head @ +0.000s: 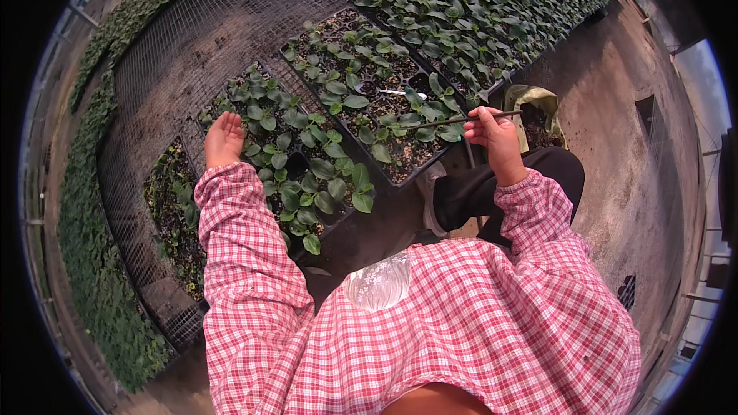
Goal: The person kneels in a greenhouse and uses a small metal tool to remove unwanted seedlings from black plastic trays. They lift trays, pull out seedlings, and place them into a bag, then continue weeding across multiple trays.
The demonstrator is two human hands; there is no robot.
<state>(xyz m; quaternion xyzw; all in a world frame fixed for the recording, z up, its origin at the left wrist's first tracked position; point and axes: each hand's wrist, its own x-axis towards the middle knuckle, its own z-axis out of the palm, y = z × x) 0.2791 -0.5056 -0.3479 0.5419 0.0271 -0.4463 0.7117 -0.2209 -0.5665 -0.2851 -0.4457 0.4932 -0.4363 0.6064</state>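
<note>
My right hand (494, 137) pinches a thin dark stick (444, 122). The stick points left, its far end over seedlings in the middle black cell tray (398, 181). My left hand (225, 139) is palm up with nothing visible in it, fingers slightly curled, at the left edge of the nearer tray of seedlings (323, 170). Broad green leaves fill most of both trays, and dark cells show between some plants. On the middle tray lies a slim white tool (400, 93), partly among leaves.
A dense block of seedlings (490, 11) stretches to the upper right. A sparser tray with drooping plants (176, 202) sits at left on the wire mesh bench (190, 40). An open pale sack of dark soil (542, 127) stands beyond my bent knee (553, 170).
</note>
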